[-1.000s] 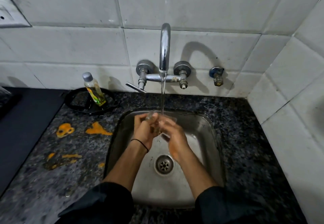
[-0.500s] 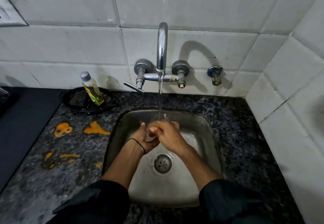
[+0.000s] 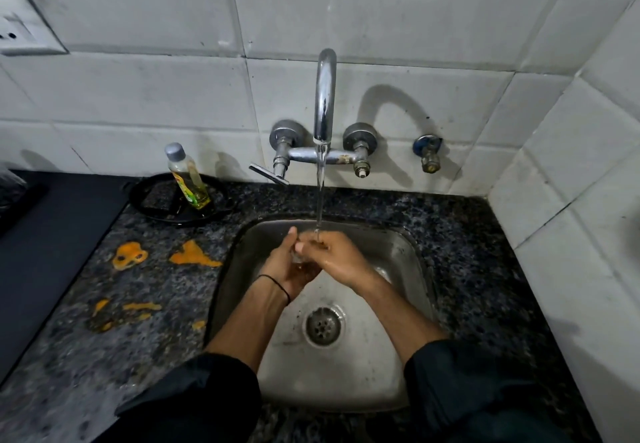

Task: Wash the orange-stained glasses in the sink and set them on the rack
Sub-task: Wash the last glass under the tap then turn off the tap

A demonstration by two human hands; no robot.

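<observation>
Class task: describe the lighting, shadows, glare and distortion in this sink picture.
Head view: the tap throws a curved shadow rightwards on the tiles; glare streaks its spout; the wide lens bows the tile lines; the glass between left hand and right hand is indistinct.

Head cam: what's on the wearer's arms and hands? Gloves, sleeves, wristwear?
No gloves on the left hand or right hand. The left sleeve and right sleeve are dark fabric, ending well short of the wrists. Thin black band on the left wrist. No rings visible.
</observation>
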